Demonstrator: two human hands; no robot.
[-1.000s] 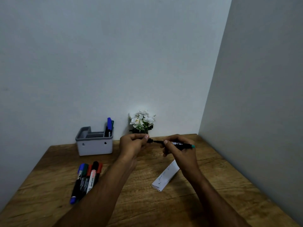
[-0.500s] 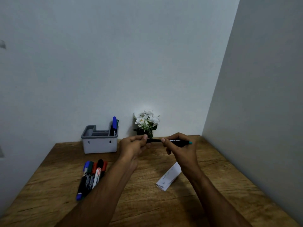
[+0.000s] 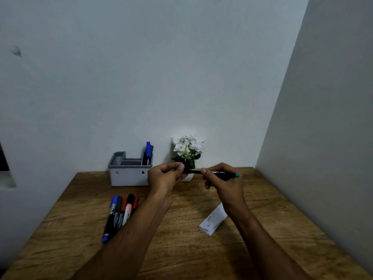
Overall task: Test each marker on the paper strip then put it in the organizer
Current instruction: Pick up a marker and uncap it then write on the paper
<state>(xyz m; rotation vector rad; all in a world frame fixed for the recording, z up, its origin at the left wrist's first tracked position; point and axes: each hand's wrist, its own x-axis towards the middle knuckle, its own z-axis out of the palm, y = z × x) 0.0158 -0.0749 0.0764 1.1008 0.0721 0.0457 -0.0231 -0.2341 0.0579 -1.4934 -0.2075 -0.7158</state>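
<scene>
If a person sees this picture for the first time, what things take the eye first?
First come the two hands at the centre, the left hand and right hand, holding a black marker level between them above the wooden table. Next is the bunch of loose markers lying at front left. Behind it, the grey organizer stands against the wall.

Organizer [image 3: 130, 174] back left; markers [image 3: 121, 213] before it; paper strip [image 3: 212, 222] right.

head view | faces forward-down | close above table [image 3: 262, 199] | toward wall corner
</scene>
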